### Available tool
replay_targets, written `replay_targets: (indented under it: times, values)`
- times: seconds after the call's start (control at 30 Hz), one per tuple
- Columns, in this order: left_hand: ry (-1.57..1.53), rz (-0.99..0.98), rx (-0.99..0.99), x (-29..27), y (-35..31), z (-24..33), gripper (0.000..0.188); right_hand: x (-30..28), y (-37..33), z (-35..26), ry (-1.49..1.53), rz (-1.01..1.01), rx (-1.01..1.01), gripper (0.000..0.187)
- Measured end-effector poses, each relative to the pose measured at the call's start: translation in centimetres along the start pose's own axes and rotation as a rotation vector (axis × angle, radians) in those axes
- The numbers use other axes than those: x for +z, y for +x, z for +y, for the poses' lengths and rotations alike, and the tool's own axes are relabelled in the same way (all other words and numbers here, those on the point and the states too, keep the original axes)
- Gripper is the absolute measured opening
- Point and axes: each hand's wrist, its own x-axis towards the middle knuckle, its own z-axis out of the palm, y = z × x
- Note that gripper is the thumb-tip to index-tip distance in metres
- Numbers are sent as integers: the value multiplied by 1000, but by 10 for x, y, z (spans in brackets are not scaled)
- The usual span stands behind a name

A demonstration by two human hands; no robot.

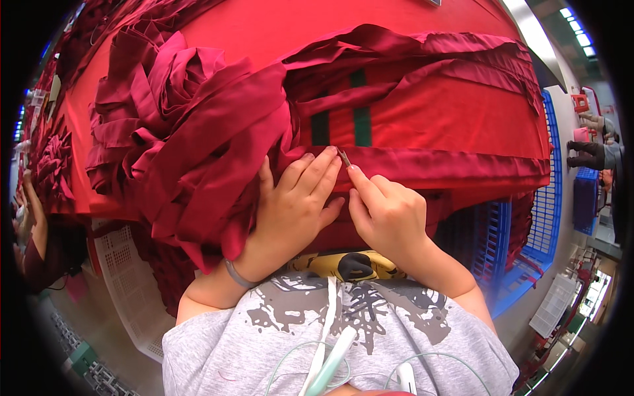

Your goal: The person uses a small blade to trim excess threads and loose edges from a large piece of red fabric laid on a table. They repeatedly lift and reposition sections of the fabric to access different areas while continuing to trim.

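A long strip of dark red satin fabric (436, 165) runs across the table edge in front of me. My left hand (294, 198) lies on its left part, fingers stretched out and thumb apart, pressing the cloth down. Beside those fingertips, my right hand (389, 211) pinches a small pointed metal tool (345, 158), its tip at the strip's upper edge. Whether it is snips or tweezers is too small to tell. A big heap of the same satin (191, 132) rises to the left, and part of it hangs over my left forearm.
More satin strips (409, 53) lie across the far side of the red-covered table (462, 112), which has two dark green bands (361, 112). A white plastic basket (125, 277) stands at lower left, blue crates (545, 191) at right. Another person's arm (36, 214) shows at far left.
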Motion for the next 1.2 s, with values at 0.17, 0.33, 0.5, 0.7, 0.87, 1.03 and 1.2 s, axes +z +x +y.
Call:
replay_targets:
  times: [0.17, 0.33, 0.5, 0.7, 0.87, 1.03, 1.2]
  values:
    - [59, -4, 4, -2, 1, 1, 49, 7, 10, 9, 23, 261, 120, 31]
    - [26, 1, -12, -1, 1, 2, 48, -12, -2, 0, 66, 54, 43, 32]
    - [-19, -35, -12, -2, 1, 1, 50, 2, 2, 2, -10, 84, 46, 29]
    - [-44, -30, -15, -3, 1, 1, 49, -9, -7, 1, 24, 27, 50, 29]
    - [-40, -22, -9, -1, 1, 2, 49, 3, 1, 6, -25, 125, 58, 29]
    - [-52, -6, -18, -1, 1, 2, 49, -15, -5, 0, 2, 50, 33, 30]
    - [-39, 1, -16, 0, 0, 1, 49, -1, 1, 4, -15, 78, 27, 31]
